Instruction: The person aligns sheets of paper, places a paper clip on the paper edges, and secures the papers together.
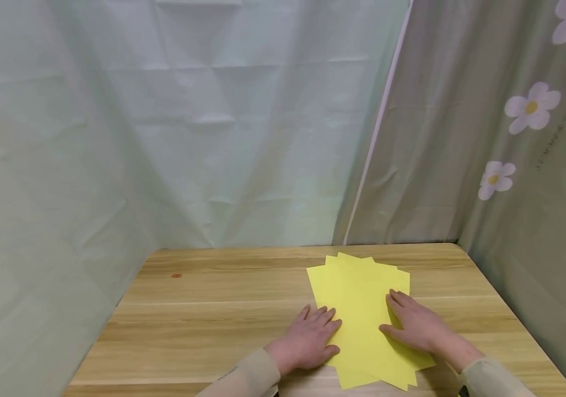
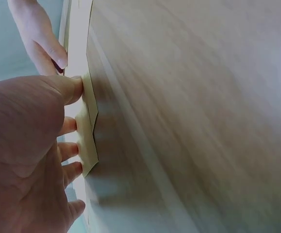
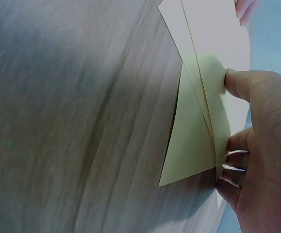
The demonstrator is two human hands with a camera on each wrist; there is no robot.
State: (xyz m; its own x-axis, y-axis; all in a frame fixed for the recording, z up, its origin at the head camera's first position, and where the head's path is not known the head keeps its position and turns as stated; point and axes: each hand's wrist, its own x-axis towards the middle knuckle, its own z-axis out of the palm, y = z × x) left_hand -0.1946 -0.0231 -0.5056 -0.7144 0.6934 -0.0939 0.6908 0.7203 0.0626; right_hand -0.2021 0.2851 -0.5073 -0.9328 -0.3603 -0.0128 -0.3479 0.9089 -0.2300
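Several sheets of yellow paper point(image 1: 358, 309) lie fanned out in a loose stack, their corners sticking out at different angles. On the stack's left edge rests my left hand point(image 1: 308, 337), fingers spread and fairly straight. Opposite it, my right hand point(image 1: 415, 326) touches the right part of the top sheet with extended fingers and the thumb held apart. In the left wrist view, the thumb and fingertips of the left hand point(image 2: 28, 145) meet the paper point(image 2: 88, 145). The right wrist view shows the right hand's fingertips on the sheets point(image 3: 193, 126), whose edges overlap unevenly.
The wooden table point(image 1: 213, 331) extends under the paper. A small red ring-like item point(image 1: 176, 275) lies near its far left corner. Pale curtains point(image 1: 243, 138) hang behind and at both sides, with printed flowers point(image 1: 532, 108) on the right one.
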